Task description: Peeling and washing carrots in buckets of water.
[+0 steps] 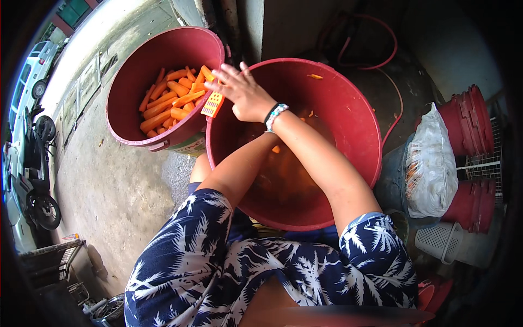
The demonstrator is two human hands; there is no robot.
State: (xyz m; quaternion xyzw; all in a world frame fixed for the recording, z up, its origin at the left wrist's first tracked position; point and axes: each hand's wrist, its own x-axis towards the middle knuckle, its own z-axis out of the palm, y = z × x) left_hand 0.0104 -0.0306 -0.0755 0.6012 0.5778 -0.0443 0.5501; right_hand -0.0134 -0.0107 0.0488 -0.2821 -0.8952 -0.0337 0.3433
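My right hand (244,94) is over the left rim of the large red tub (348,109), its fingers spread toward the carrots. A beaded bracelet and a dark band circle that wrist. Just below the fingers, an orange and yellow grater-like piece with holes (213,104) sits at the tub's rim; I cannot tell if the hand touches it. My left forearm (242,166) passes beneath the right wrist, which hides the left hand. To the left, a red bucket (128,103) holds many peeled carrots (160,119). Murky water with orange scraps (286,169) lies in the tub.
At right stand a filled white plastic sack (433,169), red buckets (463,122) and a white perforated basket (438,241). A pink hose (395,52) curls behind the tub. Farther left, a motorcycle (41,185) and a white vehicle (32,71) stand on concrete.
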